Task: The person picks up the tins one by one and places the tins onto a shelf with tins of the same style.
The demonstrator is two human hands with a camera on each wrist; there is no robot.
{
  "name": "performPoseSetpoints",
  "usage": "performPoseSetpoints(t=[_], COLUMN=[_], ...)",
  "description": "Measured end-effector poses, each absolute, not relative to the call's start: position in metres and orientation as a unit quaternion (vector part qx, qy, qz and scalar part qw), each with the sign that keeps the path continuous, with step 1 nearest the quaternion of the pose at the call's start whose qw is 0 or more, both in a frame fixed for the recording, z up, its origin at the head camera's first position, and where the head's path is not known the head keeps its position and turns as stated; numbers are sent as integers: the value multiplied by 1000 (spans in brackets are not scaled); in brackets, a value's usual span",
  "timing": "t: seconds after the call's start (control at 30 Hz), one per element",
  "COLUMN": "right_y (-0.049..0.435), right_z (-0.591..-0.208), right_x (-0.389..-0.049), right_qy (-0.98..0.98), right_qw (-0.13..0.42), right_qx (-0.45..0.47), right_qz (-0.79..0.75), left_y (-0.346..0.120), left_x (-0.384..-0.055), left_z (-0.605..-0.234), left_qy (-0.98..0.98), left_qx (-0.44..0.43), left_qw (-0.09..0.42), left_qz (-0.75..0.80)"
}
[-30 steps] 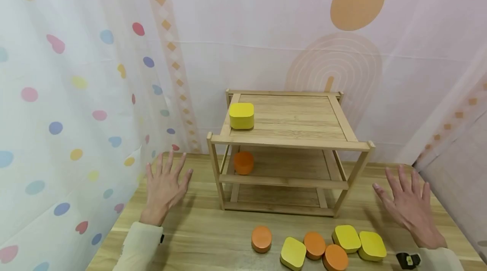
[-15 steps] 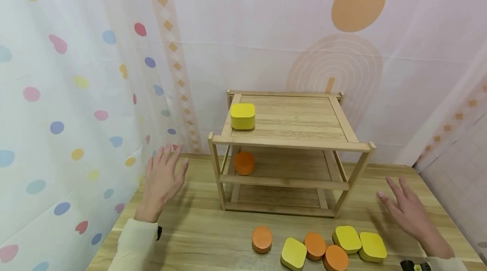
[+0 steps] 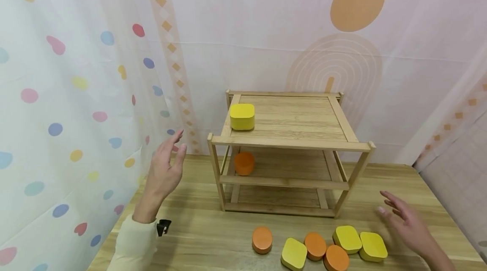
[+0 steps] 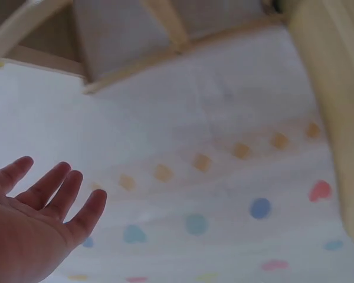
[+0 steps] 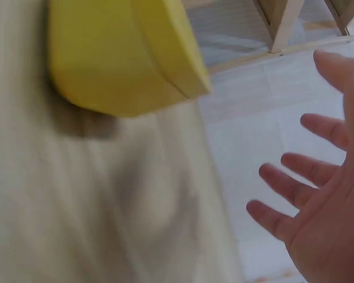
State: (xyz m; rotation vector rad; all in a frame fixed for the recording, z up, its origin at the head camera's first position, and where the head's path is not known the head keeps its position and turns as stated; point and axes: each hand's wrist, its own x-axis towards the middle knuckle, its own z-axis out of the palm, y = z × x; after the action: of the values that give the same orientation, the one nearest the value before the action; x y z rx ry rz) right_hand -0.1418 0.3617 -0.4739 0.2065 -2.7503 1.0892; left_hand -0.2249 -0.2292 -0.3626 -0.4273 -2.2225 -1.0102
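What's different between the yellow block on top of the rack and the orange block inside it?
The yellow block is square with rounded corners; the orange block is round. The yellow block rests on the top board of the rack, the orange block on the middle board. The orange block looks shaded, the yellow block brighter. Both sit toward the rack's left side.

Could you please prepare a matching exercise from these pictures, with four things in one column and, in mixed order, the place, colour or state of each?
Column one:
1. Wooden rack
2. Left hand
3. Highest block
4. Block inside the rack

Column two:
A. Orange and round
B. Empty, left of the rack
C. Yellow, with rounded corners
D. Standing on the table

Right pairs: 1-D, 2-B, 3-C, 4-A
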Motion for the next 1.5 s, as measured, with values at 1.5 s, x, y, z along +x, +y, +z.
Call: performPoseSetpoints(t=[1.5], right_y=[368], right_z=[-516], right_x=[-129], right_qy=[-658], right_qw=[-254], right_qx=[264], right_qz=[658], left_y=[-138], left_x=[-240], left_z=[-332], left_qy=[-717], left_qx=[-213], left_qw=[204], left_qz=[-631])
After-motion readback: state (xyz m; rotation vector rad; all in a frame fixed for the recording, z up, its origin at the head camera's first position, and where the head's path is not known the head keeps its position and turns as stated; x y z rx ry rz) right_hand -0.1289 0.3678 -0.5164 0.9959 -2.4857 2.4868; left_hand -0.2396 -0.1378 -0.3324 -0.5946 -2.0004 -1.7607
